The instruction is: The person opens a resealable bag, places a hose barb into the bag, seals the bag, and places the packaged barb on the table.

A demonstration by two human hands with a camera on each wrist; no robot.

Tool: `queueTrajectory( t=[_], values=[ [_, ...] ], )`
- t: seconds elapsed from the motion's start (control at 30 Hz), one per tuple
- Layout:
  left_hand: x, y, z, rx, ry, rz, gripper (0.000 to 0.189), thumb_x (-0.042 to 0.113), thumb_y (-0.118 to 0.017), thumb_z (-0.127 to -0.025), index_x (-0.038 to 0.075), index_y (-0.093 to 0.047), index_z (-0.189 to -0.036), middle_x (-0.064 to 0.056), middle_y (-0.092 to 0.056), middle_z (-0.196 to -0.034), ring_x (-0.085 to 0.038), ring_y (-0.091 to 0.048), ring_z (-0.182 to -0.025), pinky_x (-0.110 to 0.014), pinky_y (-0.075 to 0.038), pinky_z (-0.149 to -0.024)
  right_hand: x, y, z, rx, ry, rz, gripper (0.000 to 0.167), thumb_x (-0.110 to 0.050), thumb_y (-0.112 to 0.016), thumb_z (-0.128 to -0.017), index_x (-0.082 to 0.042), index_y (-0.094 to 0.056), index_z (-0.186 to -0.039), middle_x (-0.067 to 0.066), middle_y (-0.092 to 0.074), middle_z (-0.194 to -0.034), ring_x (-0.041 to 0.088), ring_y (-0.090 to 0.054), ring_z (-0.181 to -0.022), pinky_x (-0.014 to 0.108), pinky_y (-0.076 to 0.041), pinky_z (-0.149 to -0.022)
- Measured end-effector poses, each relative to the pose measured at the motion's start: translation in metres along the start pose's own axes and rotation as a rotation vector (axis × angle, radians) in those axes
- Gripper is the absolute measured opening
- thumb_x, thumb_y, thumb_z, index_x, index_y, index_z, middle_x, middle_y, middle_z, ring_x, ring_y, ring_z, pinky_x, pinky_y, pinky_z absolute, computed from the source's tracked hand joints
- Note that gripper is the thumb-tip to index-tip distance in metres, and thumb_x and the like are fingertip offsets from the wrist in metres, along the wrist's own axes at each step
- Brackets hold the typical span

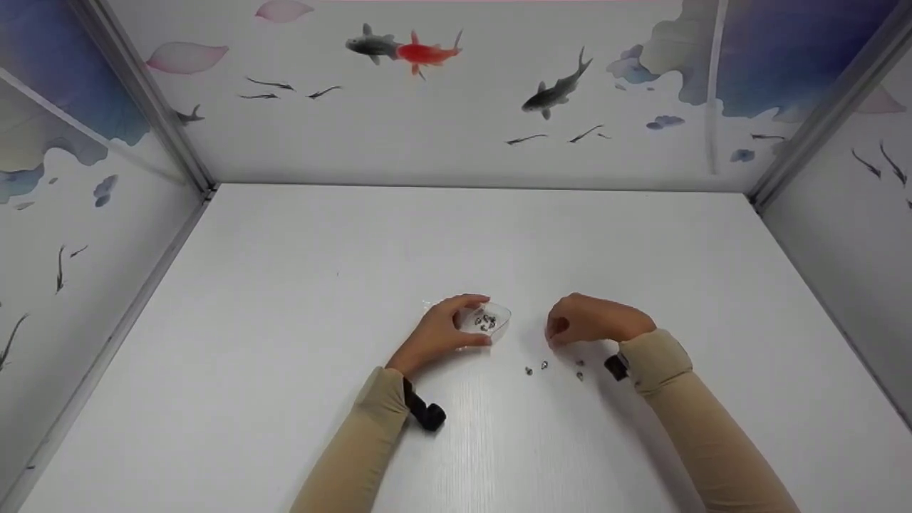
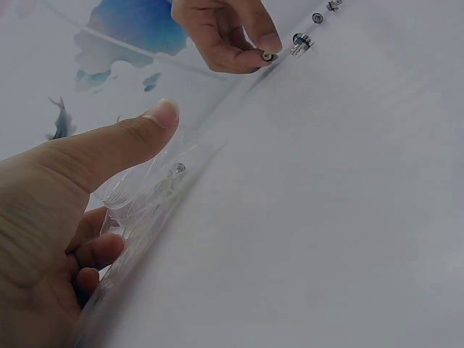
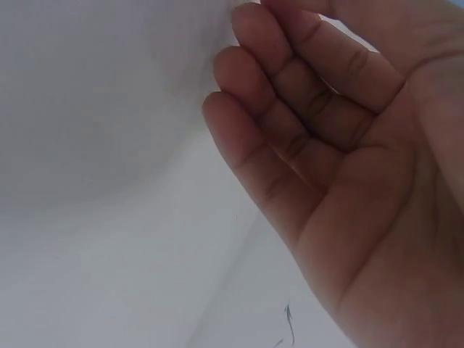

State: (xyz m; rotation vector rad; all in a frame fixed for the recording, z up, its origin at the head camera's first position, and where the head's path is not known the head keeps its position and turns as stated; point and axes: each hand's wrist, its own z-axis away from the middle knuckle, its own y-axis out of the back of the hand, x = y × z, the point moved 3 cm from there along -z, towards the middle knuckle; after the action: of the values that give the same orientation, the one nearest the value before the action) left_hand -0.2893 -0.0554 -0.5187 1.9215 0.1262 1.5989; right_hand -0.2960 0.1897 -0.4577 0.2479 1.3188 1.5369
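My left hand (image 1: 436, 333) grips a small clear plastic box (image 1: 503, 313), thumb on the near side and fingers on the far side. Several small metal screws (image 1: 485, 322) lie in the box. To the right, my right hand (image 1: 588, 318) is low over the white table. In the left wrist view its thumb and forefinger pinch one small metal screw (image 2: 268, 56). Another screw (image 2: 301, 45) lies close by. The right wrist view shows the curled fingers (image 3: 243, 134) of that hand, while its fingertip pinch is out of sight.
Loose screws (image 1: 529, 370) lie on the white table (image 1: 320, 249) in front of my right hand. Clear crinkled plastic (image 2: 130, 268) shows beneath the left hand. Printed panels with fish (image 1: 556, 92) wall the table at the back and both sides.
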Motion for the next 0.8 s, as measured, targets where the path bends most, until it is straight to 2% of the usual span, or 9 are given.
queueTrajectory(
  t=[0.23, 0.47, 0.8],
  values=[
    [0.001, 0.000, 0.000, 0.000, -0.010, -0.014, 0.068, 0.036, -0.084, -0.072, 0.024, -0.057, -0.133, -0.002, -0.061, -0.129, -0.016, -0.053, -0.111, -0.034, -0.041, -0.096, -0.006, 0.005, -0.006, 0.038, 0.013, 0.013, 0.008, -0.012, -0.065, -0.089, -0.014, -0.072, -0.092, -0.004, -0.065, -0.090, 0.013, -0.054, -0.078, 0.029, -0.048, -0.073],
    [0.000, -0.001, 0.001, 0.000, -0.001, 0.004, 0.067, 0.035, -0.084, -0.072, 0.024, -0.057, -0.133, 0.000, -0.061, -0.127, -0.014, -0.051, -0.099, -0.031, -0.042, -0.087, -0.014, 0.010, -0.009, 0.073, 0.065, 0.002, 0.007, -0.014, -0.066, -0.090, -0.012, -0.072, -0.094, -0.002, -0.066, -0.090, 0.013, -0.056, -0.080, 0.029, -0.049, -0.073],
    [0.001, 0.000, 0.002, 0.002, -0.003, 0.012, 0.067, 0.034, -0.084, -0.073, 0.025, -0.057, -0.133, -0.001, -0.060, -0.127, -0.014, -0.051, -0.100, -0.032, -0.042, -0.088, -0.022, 0.015, -0.015, 0.139, 0.122, -0.032, 0.006, -0.013, -0.067, -0.090, -0.012, -0.071, -0.094, -0.001, -0.068, -0.095, 0.015, -0.062, -0.092, 0.034, -0.052, -0.084]
  ],
)
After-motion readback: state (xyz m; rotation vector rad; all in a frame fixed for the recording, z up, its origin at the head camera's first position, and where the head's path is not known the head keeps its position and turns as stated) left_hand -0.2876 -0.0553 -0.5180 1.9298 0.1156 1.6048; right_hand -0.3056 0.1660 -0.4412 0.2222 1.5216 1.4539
